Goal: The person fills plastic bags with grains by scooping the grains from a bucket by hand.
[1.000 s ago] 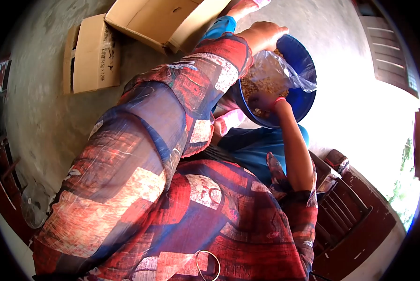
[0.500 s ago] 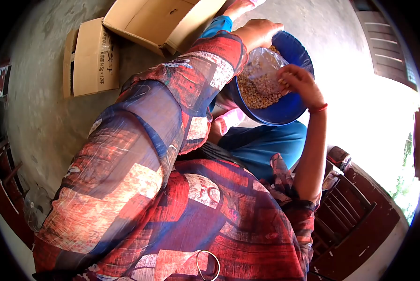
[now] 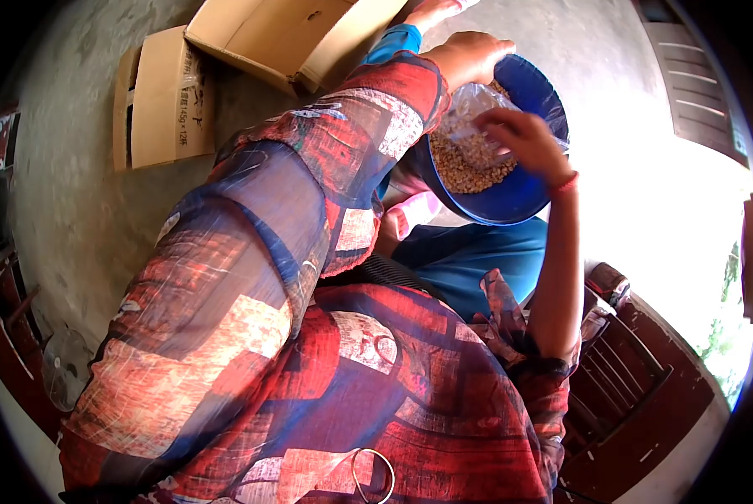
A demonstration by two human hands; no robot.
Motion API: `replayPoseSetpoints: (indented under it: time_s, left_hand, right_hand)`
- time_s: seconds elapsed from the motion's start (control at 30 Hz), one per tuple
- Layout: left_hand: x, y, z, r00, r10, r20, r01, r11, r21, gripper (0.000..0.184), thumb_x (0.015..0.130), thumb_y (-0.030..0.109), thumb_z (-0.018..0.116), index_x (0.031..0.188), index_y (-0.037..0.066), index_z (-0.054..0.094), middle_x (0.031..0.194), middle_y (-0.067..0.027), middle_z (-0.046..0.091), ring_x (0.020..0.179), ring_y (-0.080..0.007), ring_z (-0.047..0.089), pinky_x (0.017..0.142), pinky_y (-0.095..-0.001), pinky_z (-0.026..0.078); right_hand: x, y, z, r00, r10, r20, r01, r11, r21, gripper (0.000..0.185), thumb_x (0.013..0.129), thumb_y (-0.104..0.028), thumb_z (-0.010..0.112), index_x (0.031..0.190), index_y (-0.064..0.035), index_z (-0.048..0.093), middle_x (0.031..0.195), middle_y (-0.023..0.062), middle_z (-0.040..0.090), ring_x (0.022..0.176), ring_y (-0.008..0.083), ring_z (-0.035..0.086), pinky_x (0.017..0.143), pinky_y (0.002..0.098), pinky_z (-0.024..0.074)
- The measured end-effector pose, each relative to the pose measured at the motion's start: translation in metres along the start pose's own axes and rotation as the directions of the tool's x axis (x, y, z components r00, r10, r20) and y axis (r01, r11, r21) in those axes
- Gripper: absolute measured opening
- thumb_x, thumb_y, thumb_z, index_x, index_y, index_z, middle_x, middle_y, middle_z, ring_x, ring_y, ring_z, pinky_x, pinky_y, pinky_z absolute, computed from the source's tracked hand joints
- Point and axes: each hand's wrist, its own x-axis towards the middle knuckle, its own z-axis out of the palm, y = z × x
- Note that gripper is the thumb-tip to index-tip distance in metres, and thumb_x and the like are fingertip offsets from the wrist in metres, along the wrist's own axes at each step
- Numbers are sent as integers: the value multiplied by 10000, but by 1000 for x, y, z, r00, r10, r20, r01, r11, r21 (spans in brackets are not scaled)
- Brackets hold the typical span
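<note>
A blue bucket (image 3: 550,94) stands between my legs with many small tan kernels or beans (image 3: 469,170) in it. A clear plastic bag (image 3: 471,113) lies inside, over part of the kernels. My left hand (image 3: 476,57) is bent over the far left of the bucket's rim, close to the bag; its fingers curl down out of sight, so what they grip is hidden. Above the bag, inside the bucket's opening, my right hand (image 3: 528,144) reaches in with its fingers apart. It wears a red wrist band (image 3: 565,182).
Two cardboard boxes, a large open one (image 3: 267,38) and a smaller one (image 3: 162,105), are on the concrete floor (image 3: 74,193) at the left. A dark red wooden piece of furniture (image 3: 645,395) stands at the lower right. Bright light falls from the right.
My right hand has moved left and slightly up over the bag, its fingers going from a pinch with a few kernels to spread. The left hand has barely shifted.
</note>
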Motion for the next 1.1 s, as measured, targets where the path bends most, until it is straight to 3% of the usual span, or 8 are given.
replayPoseSetpoints:
  time_s: [0.1, 0.23, 0.3, 0.5, 0.63, 0.73, 0.8, 1.1]
  left_hand:
    - [3, -3, 6, 1000, 9, -17, -9, 1000, -13, 498, 678, 103, 601, 1159, 155, 483, 940, -125, 614, 908, -308, 584, 741, -416, 467]
    - [1, -2, 3, 1000, -17, -2, 17, 999, -39, 546, 654, 85, 605, 1176, 163, 467, 933, -130, 609, 901, -319, 578, 736, -428, 459]
    - [1, -2, 4, 1000, -15, -10, 15, 999, -43, 547, 656, 87, 605, 1179, 165, 465, 943, -126, 609, 905, -316, 578, 739, -427, 459]
    - [0, -1, 1, 999, -36, 10, 36, 999, -40, 545, 666, 95, 601, 1186, 180, 461, 970, -113, 606, 916, -306, 577, 739, -429, 462]
    - [1, 0, 3, 999, -36, -4, 36, 999, -15, 548, 667, 95, 600, 1188, 191, 459, 957, -115, 608, 904, -304, 582, 729, -430, 465]
    - [-1, 1, -1, 1000, -28, -7, 28, 1000, -6, 442, 703, 106, 571, 1136, 157, 501, 939, -108, 624, 898, -293, 597, 735, -401, 482]
    - [1, 1, 1, 1000, -20, -9, 20, 1000, -9, 443, 704, 107, 572, 1138, 156, 499, 947, -108, 623, 905, -292, 596, 738, -402, 482]
    - [0, 3, -2, 999, -47, 6, 47, 999, -5, 460, 699, 122, 593, 1148, 155, 494, 954, -114, 622, 917, -293, 593, 748, -403, 480]
  right_hand:
    - [26, 35, 46, 940, -132, 314, 190, 968, -162, 261, 862, -136, 494, 1099, -44, 553, 1016, 54, 608, 895, 155, 560, 803, 296, 444]
    - [55, 88, 106, 931, -164, 326, 235, 953, -190, 275, 859, -137, 494, 1113, -43, 542, 1076, 113, 592, 993, 203, 533, 880, 333, 400]
    - [71, 121, 123, 906, -12, 424, 123, 964, -234, 441, 740, -112, 564, 1177, -84, 510, 1142, 170, 539, 1068, 316, 501, 903, 377, 395]
    - [46, 115, 107, 810, 299, 505, -19, 874, -486, 425, 691, -141, 579, 1114, -97, 564, 1079, 175, 575, 1012, 319, 539, 905, 382, 405]
    - [28, 100, 95, 798, 402, 450, -10, 754, -656, 283, 808, -187, 509, 1045, -59, 595, 1003, 171, 613, 917, 283, 586, 829, 351, 429]
    - [19, 84, 80, 731, 518, 444, -192, 781, -595, 257, 792, -174, 512, 1003, -69, 614, 921, 161, 629, 886, 269, 601, 788, 376, 453]
    - [14, 98, 74, 876, 244, 415, -20, 879, -477, 220, 771, -144, 532, 952, -62, 625, 813, 131, 636, 738, 226, 621, 671, 349, 488]
    - [-29, 54, 55, 963, 168, 213, -195, 975, 111, 139, 793, -124, 571, 869, -20, 623, 667, 41, 590, 557, 92, 563, 515, 235, 467]
